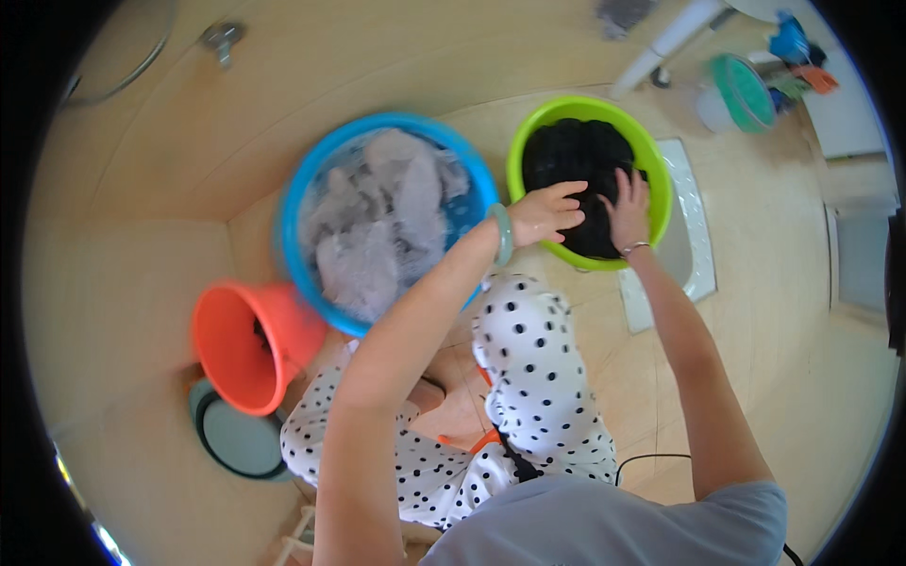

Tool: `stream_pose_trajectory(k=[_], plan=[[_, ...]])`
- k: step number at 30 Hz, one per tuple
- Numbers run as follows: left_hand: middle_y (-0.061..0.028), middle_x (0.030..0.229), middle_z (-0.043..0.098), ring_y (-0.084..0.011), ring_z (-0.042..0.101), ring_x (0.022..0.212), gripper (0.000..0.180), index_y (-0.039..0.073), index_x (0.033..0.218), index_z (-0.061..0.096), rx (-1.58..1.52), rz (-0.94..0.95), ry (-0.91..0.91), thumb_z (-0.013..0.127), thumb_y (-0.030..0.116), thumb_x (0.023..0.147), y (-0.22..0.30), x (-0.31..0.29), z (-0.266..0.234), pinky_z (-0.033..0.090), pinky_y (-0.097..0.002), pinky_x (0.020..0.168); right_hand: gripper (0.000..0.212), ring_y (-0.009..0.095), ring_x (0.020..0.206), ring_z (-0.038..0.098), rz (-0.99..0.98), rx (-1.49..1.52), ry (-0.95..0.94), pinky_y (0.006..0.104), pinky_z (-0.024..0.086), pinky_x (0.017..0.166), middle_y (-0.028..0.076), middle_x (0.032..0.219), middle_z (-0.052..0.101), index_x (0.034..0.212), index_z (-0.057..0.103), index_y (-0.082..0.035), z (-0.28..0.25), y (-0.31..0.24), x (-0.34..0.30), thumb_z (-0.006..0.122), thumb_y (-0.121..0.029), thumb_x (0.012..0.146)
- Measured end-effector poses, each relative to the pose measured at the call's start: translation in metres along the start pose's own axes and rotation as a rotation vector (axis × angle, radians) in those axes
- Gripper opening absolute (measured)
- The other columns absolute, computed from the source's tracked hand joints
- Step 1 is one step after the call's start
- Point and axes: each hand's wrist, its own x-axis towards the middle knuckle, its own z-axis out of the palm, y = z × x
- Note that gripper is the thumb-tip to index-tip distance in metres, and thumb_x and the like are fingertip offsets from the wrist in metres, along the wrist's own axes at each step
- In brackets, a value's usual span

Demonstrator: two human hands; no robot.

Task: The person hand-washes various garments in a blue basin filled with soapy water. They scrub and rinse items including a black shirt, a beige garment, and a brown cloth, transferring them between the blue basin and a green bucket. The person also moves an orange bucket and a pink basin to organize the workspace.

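Observation:
A lime-green basin [516, 168] holds dark, bunched-up cloth [578, 149]. Over its near left rim reaches my left hand [547, 213], fingers apart, with a pale green bangle [502, 234] at the wrist. My right hand [629, 209] is spread against the dark cloth at the basin's right side, and a thin bracelet circles that wrist. Neither hand has its fingers closed around anything. To the left stands a large blue basin [385, 121], where pale grey cloth [363, 269] lies in water.
An orange bucket [226, 354] stands left of my legs, beside a grey-green basin [241, 436]. Behind the green basin's right side is a white floor fixture [703, 247]. Farther back are a white pipe [668, 45] and a green-rimmed container [746, 92]. A metal tap [224, 40] sticks out at the wall.

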Motion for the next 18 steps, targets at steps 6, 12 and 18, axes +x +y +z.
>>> stream_pose_trajectory(k=[6,12,18], plan=[[-0.0168,0.14,0.043,-0.0329,0.049,0.119,0.072,0.022,0.143,0.036,0.667,-0.002,1.035,0.071,0.032,0.08,-0.126,-0.144,-0.123,0.042,-0.0445,0.097,0.067,0.037,0.134,0.03,-0.119,0.011,0.144,0.0496,0.034,0.105,0.015,0.144,0.034,0.138,0.041,-0.022,-0.083,-0.077,0.008,0.069,-0.019,0.078],[-0.0199,0.154,-0.01,-0.0465,0.003,0.14,0.109,0.039,0.148,0.007,0.812,-0.809,1.16,0.078,0.049,0.066,-0.18,-0.214,-0.14,0.022,-0.0437,0.112,0.065,0.035,0.134,0.032,-0.407,0.914,-0.716,0.0387,0.032,0.108,0.015,0.145,0.036,0.137,0.045,-0.02,-0.033,-0.246,0.008,0.073,-0.028,0.079],[-0.0207,0.154,-0.006,-0.0484,0.027,0.132,0.108,0.038,0.147,0.012,0.71,-0.639,1.163,0.081,0.034,0.064,-0.227,-0.197,-0.184,0.034,-0.0435,0.106,0.078,0.041,0.141,0.007,-0.748,0.209,-0.921,0.0634,0.027,0.103,0.011,0.155,0.009,0.144,0.029,-0.037,0.115,-0.328,-0.021,0.069,-0.046,0.078]])
